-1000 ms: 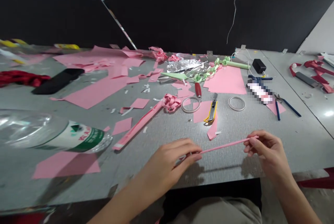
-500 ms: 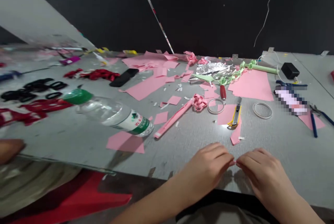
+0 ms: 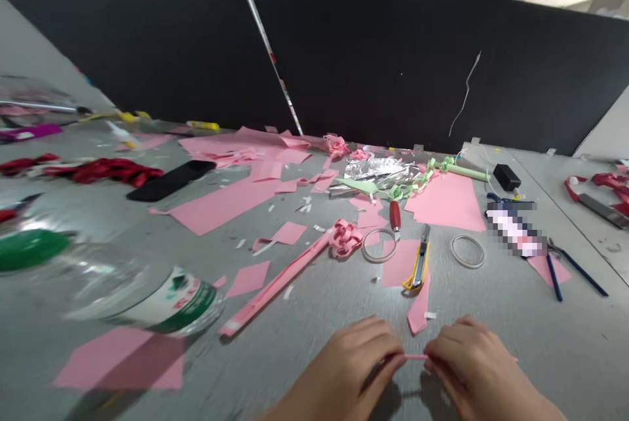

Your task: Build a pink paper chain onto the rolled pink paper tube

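Between my two hands runs a thin strip of pink paper (image 3: 416, 357), pinched at both sides just above the table. My left hand (image 3: 361, 362) has thumb and fingers closed on its left part. Closed on the right part is my right hand (image 3: 474, 362), and a bit of pink shows past its far side. Just beyond the hands lie a pointed pink paper piece (image 3: 419, 313) and a yellow box cutter (image 3: 417, 269). A pink paper flower (image 3: 345, 238) on a rolled pink stem (image 3: 280, 283) rests to the left.
A plastic bottle (image 3: 142, 290) with a green cap lies at left. Two rings, a wire ring (image 3: 468, 251) and another ring (image 3: 366, 251), lie near a red-handled tool (image 3: 395, 217). Pliers (image 3: 555, 270), a phone (image 3: 515, 231) and a black adapter (image 3: 506, 177) sit at right.
My hands have moved apart, and more of the pink strip shows between them. The view has shifted, so the table's items appear lower and further left.
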A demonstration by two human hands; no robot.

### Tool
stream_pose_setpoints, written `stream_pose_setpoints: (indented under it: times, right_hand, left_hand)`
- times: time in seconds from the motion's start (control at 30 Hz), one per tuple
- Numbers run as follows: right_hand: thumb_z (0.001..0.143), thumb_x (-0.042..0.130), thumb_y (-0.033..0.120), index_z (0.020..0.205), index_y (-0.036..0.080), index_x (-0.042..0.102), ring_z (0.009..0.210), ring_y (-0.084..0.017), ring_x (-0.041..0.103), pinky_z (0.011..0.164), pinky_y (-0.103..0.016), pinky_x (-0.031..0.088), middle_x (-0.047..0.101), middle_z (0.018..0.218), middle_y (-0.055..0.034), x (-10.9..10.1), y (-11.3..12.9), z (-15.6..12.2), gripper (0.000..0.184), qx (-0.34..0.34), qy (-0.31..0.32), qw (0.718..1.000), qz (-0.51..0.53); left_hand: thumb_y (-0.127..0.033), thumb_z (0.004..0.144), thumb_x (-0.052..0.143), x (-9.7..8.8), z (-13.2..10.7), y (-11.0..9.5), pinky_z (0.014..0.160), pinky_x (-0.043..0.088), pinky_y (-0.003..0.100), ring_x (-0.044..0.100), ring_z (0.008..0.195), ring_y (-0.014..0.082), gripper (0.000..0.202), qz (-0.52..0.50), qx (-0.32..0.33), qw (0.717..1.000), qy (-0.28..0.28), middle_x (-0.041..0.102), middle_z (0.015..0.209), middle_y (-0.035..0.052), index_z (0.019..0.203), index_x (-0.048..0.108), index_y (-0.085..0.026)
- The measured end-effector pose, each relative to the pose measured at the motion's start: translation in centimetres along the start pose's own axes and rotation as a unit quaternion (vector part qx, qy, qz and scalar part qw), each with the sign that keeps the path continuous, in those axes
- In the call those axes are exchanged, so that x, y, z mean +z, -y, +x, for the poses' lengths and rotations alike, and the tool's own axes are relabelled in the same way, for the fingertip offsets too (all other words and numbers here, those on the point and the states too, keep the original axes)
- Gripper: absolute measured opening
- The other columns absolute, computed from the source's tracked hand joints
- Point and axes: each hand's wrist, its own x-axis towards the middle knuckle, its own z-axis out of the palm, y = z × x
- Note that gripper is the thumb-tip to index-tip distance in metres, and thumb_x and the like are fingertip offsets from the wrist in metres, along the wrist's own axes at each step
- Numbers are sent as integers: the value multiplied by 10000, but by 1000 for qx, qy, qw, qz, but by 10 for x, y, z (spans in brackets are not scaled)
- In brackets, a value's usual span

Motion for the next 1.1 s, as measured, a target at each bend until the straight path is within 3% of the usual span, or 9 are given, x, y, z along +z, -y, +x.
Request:
stream_pose_setpoints:
  times: [0.17, 0.33, 0.5, 0.6, 0.73, 0.87, 0.97, 1.03, 1.1]
  right_hand:
    - [1000, 620, 166, 1092, 241, 784, 931, -246, 752, 826, -361, 515, 825, 1030, -58, -33, -23, 25, 203, -7, -4, 1000, 20]
    - [1063, 596, 280, 1033, 222, 788, 954, -255, 777, 845, -377, 548, 837, 1031, -78, -63, -63, 85, 203, 17, -60, 997, 40]
    - [1020, 665, 202, 1073, 208, 793, 922, -257, 773, 823, -378, 565, 843, 1034, -80, -49, -103, 182, 139, 22, -86, 995, -36]
    - [1025, 652, 171, 1107, 211, 798, 1066, -289, 742, 951, -427, 550, 829, 1161, -109, -32, -121, 246, 172, 8, -84, 995, -57]
    - [925, 789, 162, 1072, 233, 811, 1225, -320, 657, 1084, -476, 490, 812, 1208, -95, -12, -137, 310, 165, -35, -37, 995, -80]
    - [868, 780, 95, 940, 237, 821, 1225, -336, 642, 1073, -501, 478, 806, 1142, -89, -2, -149, 337, 164, -48, -1, 994, -96]
    - [892, 712, 82, 847, 229, 819, 1065, -297, 707, 992, -463, 529, 812, 1007, -79, -7, -152, 344, 187, -42, 11, 995, -88]
    - [925, 688, 118, 922, 225, 840, 1022, -284, 735, 957, -447, 561, 826, 1046, -87, -17, -147, 340, 186, -37, 9, 997, -72]
    - [971, 669, 179, 1060, 228, 848, 1125, -300, 736, 1011, -464, 560, 820, 1198, -107, -34, -135, 326, 206, -33, -8, 998, -55]
  left_hand:
    - [-138, 1045, 553, -12, 26, 16, 698, 464, 302, 660, 775, 195, 190, 49, -6, 995, 91, 735, 864, 35, 919, 684, -193]
    - [-219, 1026, 608, -17, 47, 41, 764, 476, 321, 672, 832, 219, 145, -3, -35, 987, 159, 753, 886, 50, 925, 708, -192]
    - [-241, 1016, 612, -11, 42, 58, 789, 467, 331, 663, 834, 213, 129, -75, -10, 990, 121, 764, 873, 50, 923, 693, -202]
    - [-215, 1004, 617, -8, 33, 63, 781, 455, 325, 662, 830, 207, 105, -79, -6, 992, 101, 763, 871, 42, 931, 692, -206]
    - [-261, 1022, 641, 3, 23, 73, 781, 452, 325, 662, 816, 206, 116, -67, -5, 994, 90, 755, 858, 30, 928, 692, -215]
    - [-348, 1073, 624, 18, 17, 83, 742, 434, 322, 642, 762, 193, 221, -31, 28, 996, 73, 743, 813, 13, 902, 686, -222]
    - [-348, 1076, 647, 20, 17, 82, 728, 428, 323, 628, 730, 177, 244, -15, 45, 997, 65, 728, 773, -2, 871, 683, -219]
    - [-317, 1061, 675, 13, 19, 76, 750, 443, 315, 642, 752, 174, 209, -27, 33, 997, 63, 733, 789, -4, 880, 688, -214]
    - [-266, 1044, 689, 1, 23, 68, 795, 464, 308, 664, 790, 177, 156, -43, 9, 997, 67, 742, 824, -2, 900, 690, -207]
